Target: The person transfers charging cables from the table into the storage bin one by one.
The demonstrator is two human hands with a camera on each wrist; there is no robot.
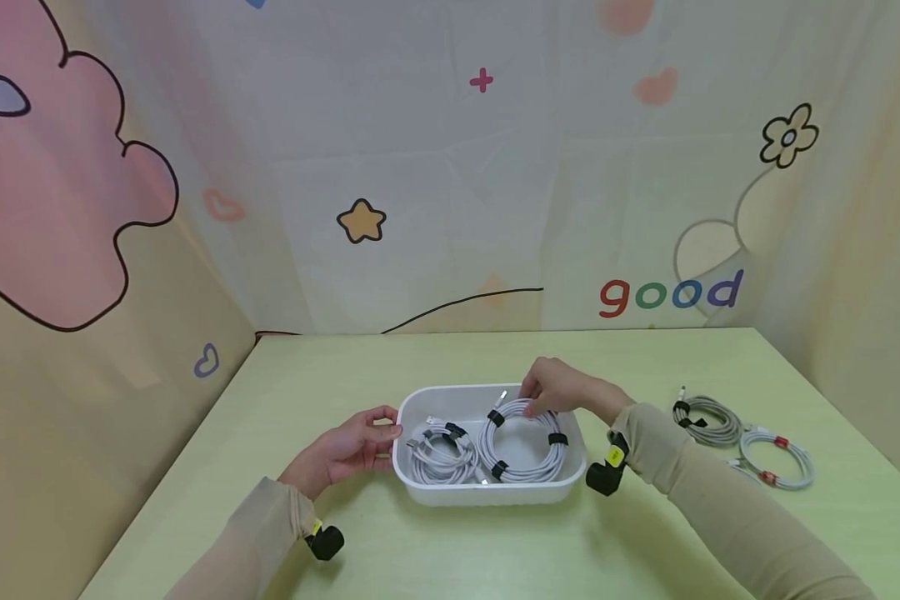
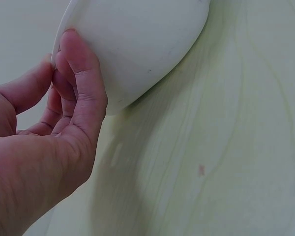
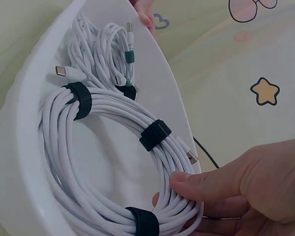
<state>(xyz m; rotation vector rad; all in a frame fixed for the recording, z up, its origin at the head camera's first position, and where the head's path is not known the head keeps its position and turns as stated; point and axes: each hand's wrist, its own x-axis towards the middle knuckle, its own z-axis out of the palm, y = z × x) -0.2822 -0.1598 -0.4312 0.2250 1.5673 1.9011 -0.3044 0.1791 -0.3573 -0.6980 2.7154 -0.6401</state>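
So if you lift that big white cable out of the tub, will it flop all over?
Probably not much: three black straps bind the cable coil, so it should keep its ring shape. It looks light and bendy. The loose plug end may dangle.

2 cable coils [image 1: 521, 446] in tray [image 1: 487, 493], 2 coils [image 1: 742, 437] right of it

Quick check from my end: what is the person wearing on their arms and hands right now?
Both arms wear long beige sleeves reaching the wrists: the left sleeve and the right sleeve. Each wrist carries a small black camera unit with a yellow sticker, one on the left wrist, one on the right wrist. The left hand and right hand are bare: no gloves, no visible rings.
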